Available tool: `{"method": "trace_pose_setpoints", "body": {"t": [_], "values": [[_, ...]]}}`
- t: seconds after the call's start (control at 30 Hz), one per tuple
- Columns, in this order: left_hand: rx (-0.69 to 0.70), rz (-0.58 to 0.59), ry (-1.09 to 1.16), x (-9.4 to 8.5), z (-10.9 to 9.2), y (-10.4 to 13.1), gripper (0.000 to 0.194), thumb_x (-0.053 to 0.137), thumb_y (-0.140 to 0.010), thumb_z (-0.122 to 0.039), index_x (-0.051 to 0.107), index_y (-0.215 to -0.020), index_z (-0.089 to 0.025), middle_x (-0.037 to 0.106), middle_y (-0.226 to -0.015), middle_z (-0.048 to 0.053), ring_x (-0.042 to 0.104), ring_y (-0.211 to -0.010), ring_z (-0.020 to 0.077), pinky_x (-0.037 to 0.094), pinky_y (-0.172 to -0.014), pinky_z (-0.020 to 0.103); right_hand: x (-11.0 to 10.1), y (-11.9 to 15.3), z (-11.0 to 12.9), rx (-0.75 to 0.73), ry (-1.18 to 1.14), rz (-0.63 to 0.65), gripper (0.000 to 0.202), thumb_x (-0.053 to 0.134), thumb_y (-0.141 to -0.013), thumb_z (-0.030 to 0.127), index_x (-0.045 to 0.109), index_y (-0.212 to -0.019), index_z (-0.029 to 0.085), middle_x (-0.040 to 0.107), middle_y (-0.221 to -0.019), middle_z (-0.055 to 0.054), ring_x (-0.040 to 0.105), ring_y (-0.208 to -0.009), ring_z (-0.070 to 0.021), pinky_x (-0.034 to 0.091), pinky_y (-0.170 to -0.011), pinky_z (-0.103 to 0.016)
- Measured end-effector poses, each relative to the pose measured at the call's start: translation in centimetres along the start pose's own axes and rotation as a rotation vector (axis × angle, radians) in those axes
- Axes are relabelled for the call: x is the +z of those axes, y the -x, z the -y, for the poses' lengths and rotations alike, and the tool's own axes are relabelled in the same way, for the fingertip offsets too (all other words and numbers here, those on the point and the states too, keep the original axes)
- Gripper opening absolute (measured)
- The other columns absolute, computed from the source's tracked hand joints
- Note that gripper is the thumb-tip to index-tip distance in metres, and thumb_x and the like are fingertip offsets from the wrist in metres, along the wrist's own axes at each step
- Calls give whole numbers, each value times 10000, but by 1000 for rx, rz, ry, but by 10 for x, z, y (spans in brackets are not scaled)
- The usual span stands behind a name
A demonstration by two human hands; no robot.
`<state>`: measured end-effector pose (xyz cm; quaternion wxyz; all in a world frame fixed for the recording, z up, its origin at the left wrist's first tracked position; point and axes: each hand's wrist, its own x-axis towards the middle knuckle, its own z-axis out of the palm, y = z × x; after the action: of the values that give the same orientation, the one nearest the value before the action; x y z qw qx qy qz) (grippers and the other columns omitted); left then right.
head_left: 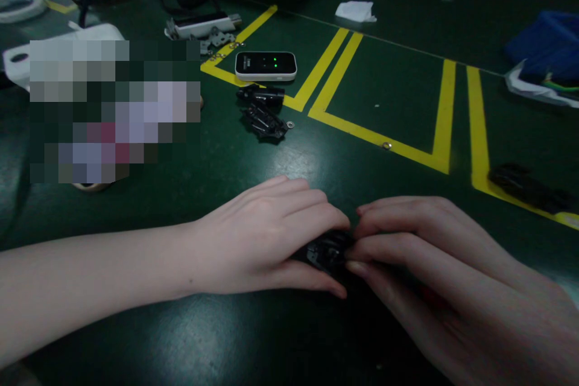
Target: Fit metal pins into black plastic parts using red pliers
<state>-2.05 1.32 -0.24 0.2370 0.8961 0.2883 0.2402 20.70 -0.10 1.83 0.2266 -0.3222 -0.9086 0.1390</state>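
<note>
My left hand [275,235] is wrapped over a black molded part [326,252] low over the green surface, fingers on the far side and thumb along the near side. Only the part's right end shows, with small recesses and a greyish piece; the rest is hidden under the palm. From the right, my right hand [434,259] closes its fingertips and thumb in a pinch at that end. Whether a smaller piece sits between those fingertips cannot be made out. Beyond the hands lie a black part with angular ribs [265,122] and a black cylindrical piece [269,96].
A white-edged device [266,66] with green lights stands inside yellow tape lines [380,131]. Small metal rings [386,145] are scattered about. Another black part [527,186] lies at right. Metal brackets [217,40], a white crumpled paper [356,11] and a blurred-out patch are farther back.
</note>
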Motion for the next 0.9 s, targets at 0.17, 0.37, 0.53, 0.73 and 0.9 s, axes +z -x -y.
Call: {"method": "trace_pose_setpoints", "body": {"t": [0.17, 0.37, 0.53, 0.73, 0.9], "values": [[5, 2, -24, 3, 1, 0, 406, 603, -929, -510, 619, -1070, -130, 667, -936, 45, 563, -827, 166, 413, -734, 298, 2, 1, 3, -23, 37, -32, 127, 504, -940, 119, 584, -970, 213, 649, -1009, -41, 610, -917, -156, 515, -742, -292], [22, 17, -74, 6, 0, 2, 397, 568, -950, -496, 615, -1043, -112, 639, -909, 46, 527, -808, 173, 398, -742, 301, 10, -2, 8, -74, 65, -52, 117, 500, -955, 126, 605, -970, 177, 675, -978, -42, 621, -915, -164, 525, -801, -302], [5, 29, -83, 5, 0, 2, 380, 553, -963, -483, 601, -1061, -118, 642, -935, 47, 540, -839, 176, 400, -751, 301, 12, -4, 10, -37, 115, -45, 120, 514, -947, 127, 622, -924, 173, 683, -942, -53, 630, -876, -181, 528, -764, -332], [-131, 59, 2, 1, 0, 0, 369, 637, -921, -470, 580, -1102, -154, 648, -1000, 28, 573, -929, 177, 376, -788, 302, 0, -1, -4, -31, 121, -93, 103, 590, -932, 214, 653, -1009, 185, 672, -1002, -58, 632, -895, -177, 509, -759, -335], [-200, 36, 53, -3, 0, -3, 417, 690, -855, -537, 601, -993, -153, 615, -873, -4, 559, -821, 157, 353, -730, 296, -20, 37, -29, 68, 166, -28, 258, 584, -950, 350, 671, -1179, 272, 673, -1148, -31, 660, -984, -132, 523, -781, -240]]}}
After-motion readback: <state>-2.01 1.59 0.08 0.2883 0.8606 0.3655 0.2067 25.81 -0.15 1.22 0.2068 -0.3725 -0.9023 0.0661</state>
